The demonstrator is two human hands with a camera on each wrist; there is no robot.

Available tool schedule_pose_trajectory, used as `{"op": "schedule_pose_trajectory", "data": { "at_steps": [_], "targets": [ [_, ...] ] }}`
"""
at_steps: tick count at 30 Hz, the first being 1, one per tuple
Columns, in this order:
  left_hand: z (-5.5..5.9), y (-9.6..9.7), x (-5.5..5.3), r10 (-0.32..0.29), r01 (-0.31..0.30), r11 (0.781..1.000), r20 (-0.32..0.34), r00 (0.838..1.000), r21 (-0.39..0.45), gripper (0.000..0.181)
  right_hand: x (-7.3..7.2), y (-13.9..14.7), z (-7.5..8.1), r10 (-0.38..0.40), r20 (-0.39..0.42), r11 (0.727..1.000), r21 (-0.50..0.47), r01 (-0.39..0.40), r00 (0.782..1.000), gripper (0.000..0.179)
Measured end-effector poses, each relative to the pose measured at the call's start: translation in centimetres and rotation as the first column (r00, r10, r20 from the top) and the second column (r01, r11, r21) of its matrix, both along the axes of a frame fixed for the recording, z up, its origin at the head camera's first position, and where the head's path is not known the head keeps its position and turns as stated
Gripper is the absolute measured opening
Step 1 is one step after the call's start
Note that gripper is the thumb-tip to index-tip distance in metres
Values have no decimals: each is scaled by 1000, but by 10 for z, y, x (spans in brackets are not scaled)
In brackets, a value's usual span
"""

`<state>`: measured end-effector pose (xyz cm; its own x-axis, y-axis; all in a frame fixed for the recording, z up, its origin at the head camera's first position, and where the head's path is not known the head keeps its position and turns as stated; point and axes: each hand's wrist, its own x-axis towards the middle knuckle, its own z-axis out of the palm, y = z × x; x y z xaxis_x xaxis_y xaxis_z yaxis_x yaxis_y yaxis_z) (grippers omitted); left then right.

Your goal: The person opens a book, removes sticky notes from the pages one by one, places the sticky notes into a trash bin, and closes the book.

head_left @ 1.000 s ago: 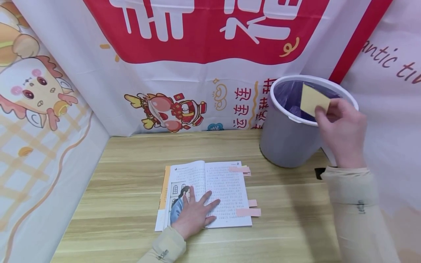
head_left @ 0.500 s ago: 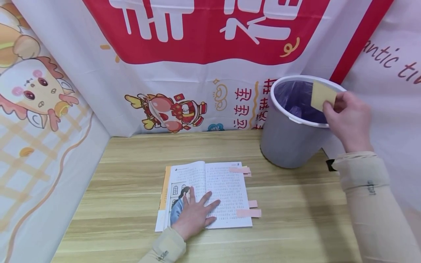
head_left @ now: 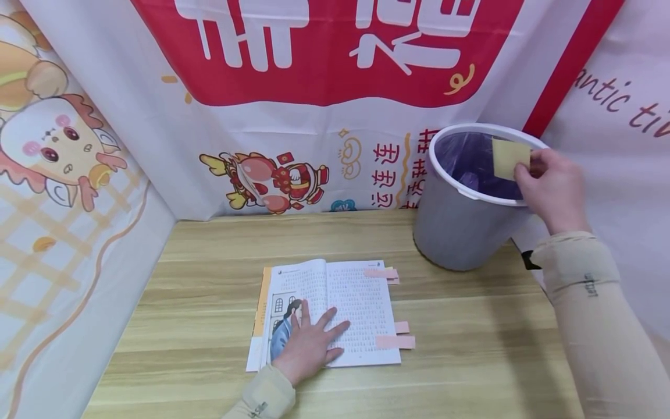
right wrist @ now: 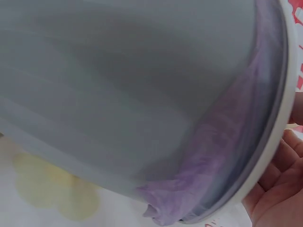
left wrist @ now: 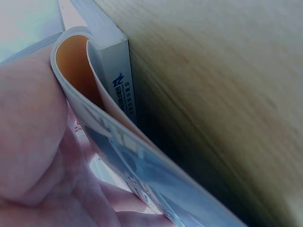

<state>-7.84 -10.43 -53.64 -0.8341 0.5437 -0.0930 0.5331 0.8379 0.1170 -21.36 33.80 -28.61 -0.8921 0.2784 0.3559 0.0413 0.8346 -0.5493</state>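
My left hand (head_left: 309,346) rests with spread, straight fingers across the lower middle of an open book (head_left: 361,308), on its picture page and text page. In the left wrist view, the palm lies beside a curved page over the book's spine (left wrist: 113,75). Over the mouth of a grey trash bin (head_left: 455,227), my right hand (head_left: 557,189) pinches a yellow sticky note (head_left: 508,158) between thumb and fingers. The right wrist view has the bin's outside wall, with my right hand (right wrist: 279,189) at its rim; the note is hidden there.
Several pink page tabs (head_left: 395,341) stick out from the book's right edge. A purple liner bag (right wrist: 208,151) folds over the bin's rim. The wooden table (head_left: 209,244) meets a printed curtain (head_left: 324,122) at the back, and another printed cloth hangs on the left.
The right hand has shifted right with the sticky note, then slightly back left and down, staying over the bin. The left hand has stayed on the book.
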Motion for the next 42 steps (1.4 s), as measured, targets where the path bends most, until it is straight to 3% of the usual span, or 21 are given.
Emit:
{"op": "schedule_pose_trajectory", "data": {
  "at_steps": [11,20,25,32,34,38,42],
  "targets": [
    [-6,0,1,-7,7,1000,-2,1000,-10,55,-7,9,-15,26,23,999,18,-27,999,42],
    [-5,1,0,0,0,1000,0,1000,-12,55,-2,5,-11,99,72,992,69,-104,992,37],
    [-4,1,0,4,-4,1000,4,1000,-4,56,6,-3,-8,106,-32,992,71,-104,994,33],
    [-5,0,0,9,-9,1000,7,1000,1,55,24,-20,-2,116,-165,989,114,-98,980,28],
    [-5,0,0,10,-10,1000,14,1000,0,55,29,-24,-3,134,-224,985,133,-106,965,25],
    [-5,0,0,10,-10,1000,21,1000,-4,56,39,-35,-5,191,-358,975,178,-134,914,19],
    [-4,1,-1,12,-12,1000,20,1000,-11,56,51,-44,-7,230,-413,966,206,-156,881,17]
  ]
}}
